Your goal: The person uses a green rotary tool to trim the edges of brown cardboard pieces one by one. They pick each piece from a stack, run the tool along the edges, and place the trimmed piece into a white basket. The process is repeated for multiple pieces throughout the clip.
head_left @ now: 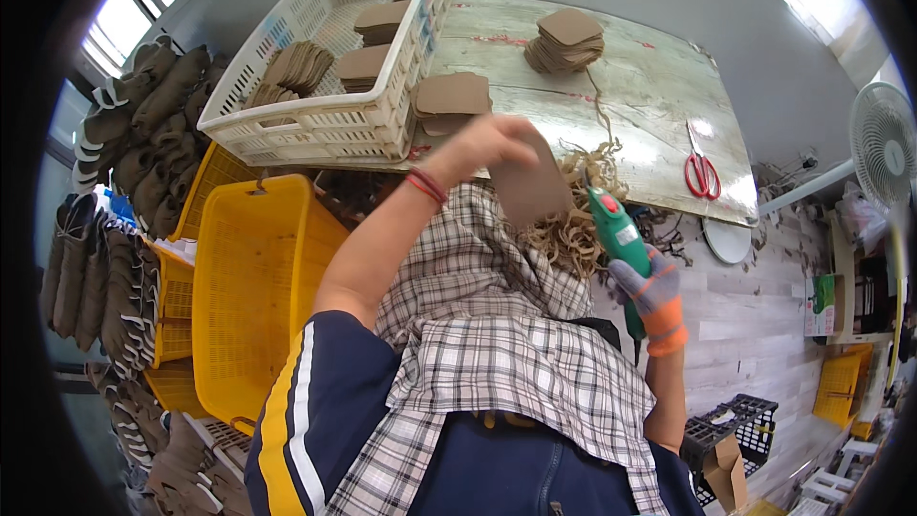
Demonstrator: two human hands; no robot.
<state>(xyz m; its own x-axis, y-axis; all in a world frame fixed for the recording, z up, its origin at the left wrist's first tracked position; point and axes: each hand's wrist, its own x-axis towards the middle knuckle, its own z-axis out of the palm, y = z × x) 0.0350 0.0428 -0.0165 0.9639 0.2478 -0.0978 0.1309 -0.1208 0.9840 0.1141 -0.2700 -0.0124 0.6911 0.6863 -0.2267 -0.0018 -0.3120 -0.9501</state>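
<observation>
My left hand point(492, 145) is bare, with a red band at the wrist, and grips a brown cardboard piece point(533, 189) held over my lap, blurred by motion. My right hand point(650, 291) wears a grey and orange glove and is closed around a green power tool point(619, 239) whose tip points up toward that piece. Curly brown paper trimmings point(578, 220) pile up at the table edge between the two hands. A plaid cloth point(497, 325) covers my lap.
A white plastic crate point(315, 124) with brown cardboard stacks sits on the pale table point(650, 76), beside loose cardboard stacks point(568, 38) and red scissors point(702, 175). Yellow baskets point(248, 296) stand at my left, a white fan point(884, 143) at right, a black crate point(735, 420) on the floor.
</observation>
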